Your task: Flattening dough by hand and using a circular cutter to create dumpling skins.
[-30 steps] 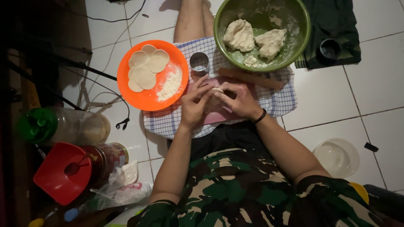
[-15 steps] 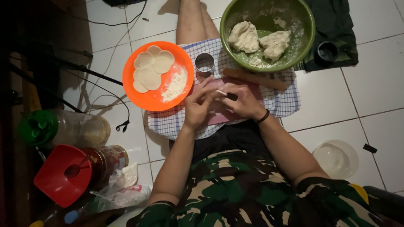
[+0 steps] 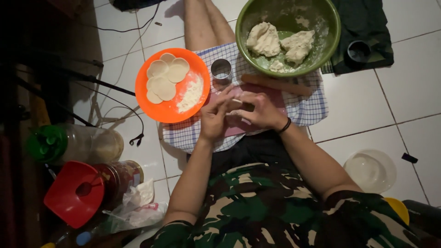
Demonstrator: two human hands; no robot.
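Person sitting on a tiled floor, both hands working together over a pink board [image 3: 257, 126] that is lying on a blue-checked cloth [image 3: 305, 108]. Left hand [image 3: 215, 120] and right hand [image 3: 262, 110] are curling inward, fingers half closed and pinching a small pale piece of dough [image 3: 237, 101] between them, just above the board. Just beyond the hands, a wooden rolling pin [image 3: 275, 84] is lying across the cloth beside a round metal cutter [image 3: 221, 70]. An orange plate [image 3: 171, 112] to the left is carrying cut dough rounds [image 3: 164, 79] and a heap of flour [image 3: 192, 93]. A green bowl [image 3: 331, 39] farther off is holding two dough lumps [image 3: 280, 42].
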